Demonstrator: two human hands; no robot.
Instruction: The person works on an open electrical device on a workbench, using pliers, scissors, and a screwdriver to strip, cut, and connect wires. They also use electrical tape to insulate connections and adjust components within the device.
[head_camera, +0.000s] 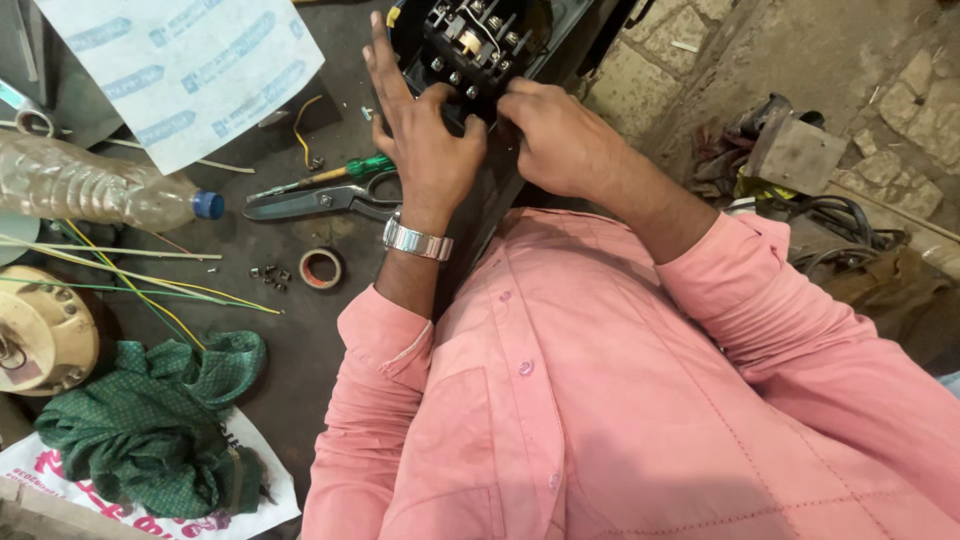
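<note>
**Both hands on the black switch box at the bench's far edge**

From my feed, the switch box (470, 45) sits at the far edge of the bench (300, 330), near its right side. It is a black, hard-looking housing, open toward me, with rows of small screw terminals and a pale block inside.

My left hand (425, 140) lies flat against the box's near face, fingers spread and pointing away, thumb tucked toward the terminals. It presses rather than clasps; nothing is closed inside it. A shiny metal watch (417, 241) bands that wrist. My right hand (555, 135) is curled against the box from the right, fingertips bent in at the terminals. Whether they pinch something small there, I cannot tell.

Pink woven sleeves and a buttoned shirt front fill the lower part of the view.

The bench is dark, dull and stained. Just left of my left hand lie grey steel scissors (320, 200) and a screwdriver (335, 175) with a green translucent handle. Near them sit a small roll of reddish tape (321, 268) and a cluster of tiny dark screws (270, 275). Toward the left edge lies a ribbed clear plastic bottle (95, 185) with a blue cap, on its side, with thin yellow and green wires (150, 285) running below it. A crumpled green cloth (160, 420) rests at the near left corner, on printed paper. A white printed sheet (190, 65) covers the far left corner.

Right of the bench, the floor (700, 50) is rough stone blocks, dusty and uneven, with dark cables (840, 225) piled on it.
</note>
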